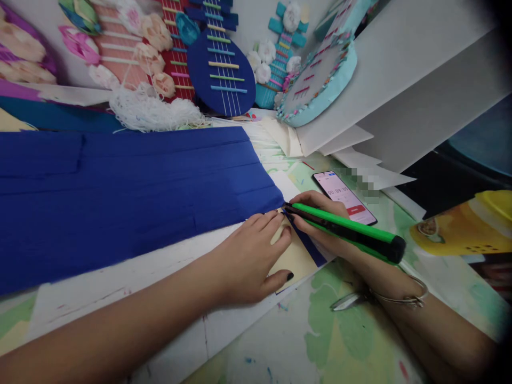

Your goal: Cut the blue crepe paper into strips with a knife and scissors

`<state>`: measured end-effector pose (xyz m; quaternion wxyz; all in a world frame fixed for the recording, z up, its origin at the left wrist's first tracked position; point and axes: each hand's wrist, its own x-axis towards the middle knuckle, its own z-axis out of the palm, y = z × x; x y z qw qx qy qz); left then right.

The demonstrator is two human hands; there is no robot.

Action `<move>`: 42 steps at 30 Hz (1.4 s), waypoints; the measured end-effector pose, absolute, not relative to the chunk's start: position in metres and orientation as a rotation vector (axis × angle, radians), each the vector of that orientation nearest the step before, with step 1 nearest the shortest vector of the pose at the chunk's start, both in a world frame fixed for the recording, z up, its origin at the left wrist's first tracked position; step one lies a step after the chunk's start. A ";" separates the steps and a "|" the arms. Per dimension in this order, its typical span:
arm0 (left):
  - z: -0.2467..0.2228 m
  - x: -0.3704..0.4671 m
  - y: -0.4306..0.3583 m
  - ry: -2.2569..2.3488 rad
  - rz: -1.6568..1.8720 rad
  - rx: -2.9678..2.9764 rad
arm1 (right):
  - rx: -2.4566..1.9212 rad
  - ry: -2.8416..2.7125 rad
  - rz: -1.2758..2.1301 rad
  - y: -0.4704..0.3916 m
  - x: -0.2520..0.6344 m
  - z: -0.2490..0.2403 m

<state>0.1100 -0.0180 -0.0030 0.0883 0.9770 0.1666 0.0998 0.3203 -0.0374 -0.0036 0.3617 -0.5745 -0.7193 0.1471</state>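
A green-patterned table cover [268, 346] runs under everything, with tall white boards [384, 74] leaning on the right and closing off that side. The broad dark blue sheet [132, 192] stretches across the left and middle of the work area, partly over a white board [88, 282]; its near right corner meets both hands. Behind it stand lute-shaped crafts, among them a dark blue one [196, 64], with a heap of white shredded strands [156, 112] just beyond the sheet's far edge. The left hand [252, 261] lies flat, gripping nothing, fingertips at the sheet's near edge and palm over a cream card [298, 256]; whether the fingertips press sheet or card cannot be told. The right hand [325, 202], close beside it, is closed around a green-and-black cutter [352, 228], its tip at that corner, though the blade itself is too small to make out. The step in hand seems to be a trim at the sheet's edge; such a stroke calls for a steady left hand with fingers clear of the tip, which is very near them. A yellow container [460, 229] sits at the far right. A lit phone [344, 197] lies just past the right hand, and what look like scissors [348, 301], partly hidden, lie by the right forearm; both crowd that arm's room. A narrow dark blue strip [310, 242] runs along the card's right edge.
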 end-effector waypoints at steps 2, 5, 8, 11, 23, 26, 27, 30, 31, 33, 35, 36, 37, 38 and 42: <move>-0.003 0.110 -0.018 0.491 0.318 2.902 | -1.491 -1.856 0.360 -0.038 0.320 -0.003; -0.003 0.110 -0.018 0.492 0.312 2.905 | -1.499 -1.854 0.353 -0.038 0.320 -0.004; -0.003 0.110 -0.018 0.501 0.294 2.913 | -1.508 -1.858 0.347 -0.038 0.320 -0.005; -0.002 0.110 -0.019 0.508 0.283 2.908 | -1.505 -1.869 0.371 -0.038 0.320 -0.005; -0.001 0.111 -0.018 0.512 0.252 2.924 | -1.505 -1.847 0.365 -0.040 0.319 -0.003; -0.001 0.111 -0.019 0.514 0.250 2.928 | -1.493 -1.851 0.389 -0.040 0.319 -0.004; -0.001 0.111 -0.019 0.515 0.252 2.929 | -1.489 -1.853 0.391 -0.040 0.320 -0.004; -0.002 0.111 -0.019 0.514 0.270 2.932 | -1.484 -1.860 0.376 -0.039 0.320 -0.006; -0.002 0.111 -0.019 0.515 0.279 2.933 | -1.483 -1.866 0.368 -0.039 0.320 -0.006; -0.002 0.111 -0.019 0.516 0.289 2.931 | -1.480 -1.878 0.358 -0.039 0.321 -0.007; -0.002 0.110 -0.018 0.515 0.286 2.926 | -1.475 -1.883 0.359 -0.039 0.321 -0.007; -0.002 0.110 -0.018 0.516 0.280 2.923 | -1.472 -1.880 0.363 -0.040 0.321 -0.006; -0.002 0.110 -0.018 0.519 0.273 2.921 | -1.467 -1.873 0.371 -0.041 0.320 -0.006; -0.002 0.110 -0.018 0.520 0.268 2.919 | -1.463 -1.866 0.383 -0.041 0.320 -0.005; -0.002 0.110 -0.019 0.522 0.259 2.918 | -1.455 -1.860 0.416 -0.042 0.320 -0.004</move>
